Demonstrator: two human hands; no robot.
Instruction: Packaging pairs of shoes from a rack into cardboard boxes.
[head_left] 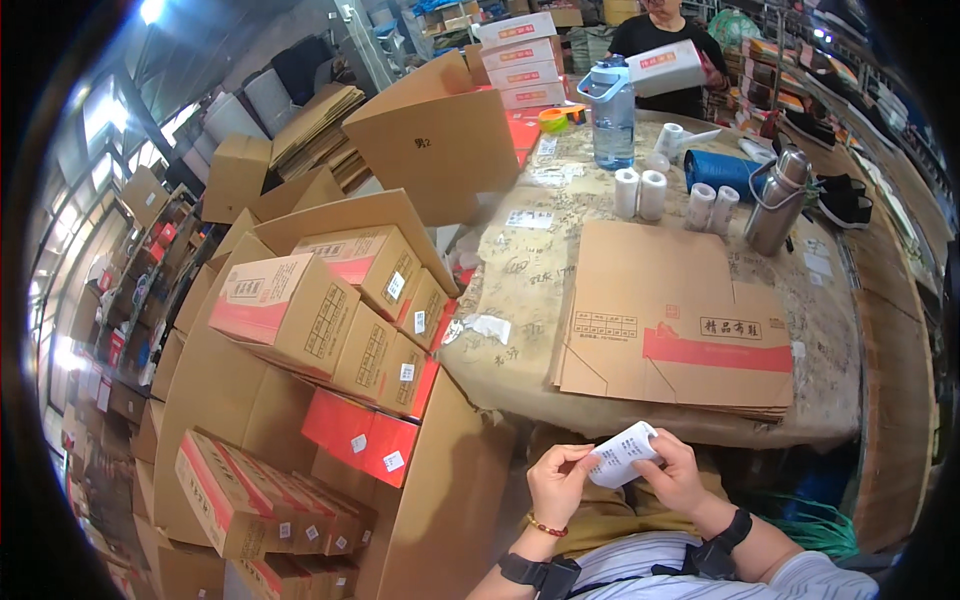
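A strip of white printed labels point(622, 456) is stretched between my two hands, close to my body and in front of the table's near edge. My left hand point(560, 486) pinches its left end between thumb and fingers. On the other side my right hand point(676, 474) grips the right end, where the strip curls over. Just beyond my hands lies a stack of flat, unfolded brown cartons point(660, 310) with a red band printed on the top one. To my left, a big open carton point(440, 500) holds several brown shoe boxes point(285, 300) and red boxes point(360, 436) bearing white labels.
On the paper-covered table point(510, 270) stand a blue water bottle point(613, 115), a steel flask point(777, 203), white label rolls point(652, 195) and a blue roll point(722, 174). Black shoes point(845, 203) sit at the right. Across the table, a person point(655, 38) holds a white box point(667, 69).
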